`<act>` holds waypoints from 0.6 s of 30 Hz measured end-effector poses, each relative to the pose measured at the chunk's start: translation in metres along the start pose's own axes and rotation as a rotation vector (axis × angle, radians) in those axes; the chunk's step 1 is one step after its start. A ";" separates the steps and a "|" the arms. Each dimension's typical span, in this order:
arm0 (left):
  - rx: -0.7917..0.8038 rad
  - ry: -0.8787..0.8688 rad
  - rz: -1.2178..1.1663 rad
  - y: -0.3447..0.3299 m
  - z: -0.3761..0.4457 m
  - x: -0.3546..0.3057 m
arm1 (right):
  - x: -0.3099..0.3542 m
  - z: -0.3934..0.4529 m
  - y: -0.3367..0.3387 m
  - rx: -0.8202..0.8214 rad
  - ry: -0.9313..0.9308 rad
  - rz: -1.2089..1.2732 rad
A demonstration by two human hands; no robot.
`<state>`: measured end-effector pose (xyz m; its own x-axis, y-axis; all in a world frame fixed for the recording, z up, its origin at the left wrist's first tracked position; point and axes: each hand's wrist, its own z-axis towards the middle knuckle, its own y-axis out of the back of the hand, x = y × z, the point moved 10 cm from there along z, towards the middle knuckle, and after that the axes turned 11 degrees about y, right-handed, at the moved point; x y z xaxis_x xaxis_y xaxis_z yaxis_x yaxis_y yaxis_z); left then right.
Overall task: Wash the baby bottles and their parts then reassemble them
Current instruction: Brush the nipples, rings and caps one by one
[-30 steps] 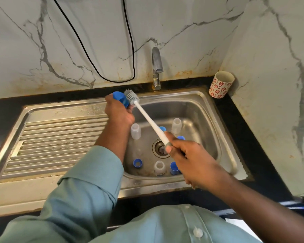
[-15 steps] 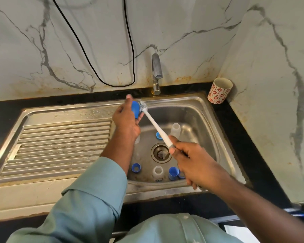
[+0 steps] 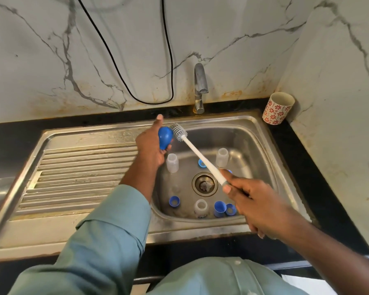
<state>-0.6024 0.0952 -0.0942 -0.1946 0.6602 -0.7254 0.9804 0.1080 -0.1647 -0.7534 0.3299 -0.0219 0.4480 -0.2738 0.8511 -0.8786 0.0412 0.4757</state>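
Holding a blue bottle cap (image 3: 165, 137) in the left hand (image 3: 150, 143), the person has it up over the back left corner of the sink basin (image 3: 258, 133). Fingers are curled round the cap from behind and below, and the index finger sticks straight up past it. Right hand (image 3: 257, 201) is wrapped tight round the grey end of a white bottle brush (image 3: 198, 155), thumb pressed along the top of the handle. The brush runs diagonally up and left across the basin, and its bristle head sits right against the cap's side, touching it or as good as.

Rest of the parts are down in the basin around the drain (image 3: 205, 184). Two clear bottles (image 3: 172, 162) stand at the back, one left, one right, and a third stands near the front wall. Blue rings (image 3: 174, 202) and another blue cap (image 3: 219, 209) are scattered round them, mostly along the front. One blue ring is half hidden behind the brush handle.

Tap (image 3: 200, 86) is at the back, no water visible coming out. A red-patterned cup (image 3: 277, 108) leans in the corner of the black counter.
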 end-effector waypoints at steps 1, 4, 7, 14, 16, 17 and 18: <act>0.000 -0.023 0.035 0.003 0.004 -0.005 | 0.002 -0.002 -0.001 0.004 0.020 -0.008; 0.142 -0.075 0.315 -0.014 0.002 -0.008 | 0.000 0.000 0.000 -0.009 0.010 -0.009; 0.101 -0.153 0.275 -0.010 0.000 -0.018 | -0.001 0.004 -0.004 -0.002 -0.003 -0.004; 0.241 -0.156 0.264 -0.026 -0.009 -0.012 | 0.000 0.002 -0.001 -0.030 0.021 -0.030; 0.323 -0.121 0.362 -0.028 -0.006 -0.011 | -0.001 -0.002 -0.002 0.006 0.008 -0.018; 0.416 -0.092 0.486 -0.035 -0.010 -0.004 | -0.003 -0.001 -0.001 0.020 -0.006 -0.018; 0.488 -0.068 0.585 -0.041 -0.014 0.003 | -0.004 0.000 0.003 0.031 -0.023 -0.006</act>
<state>-0.6423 0.1030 -0.0806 0.3351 0.4601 -0.8222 0.8029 -0.5961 -0.0064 -0.7575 0.3311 -0.0243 0.4495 -0.2958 0.8429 -0.8809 0.0099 0.4732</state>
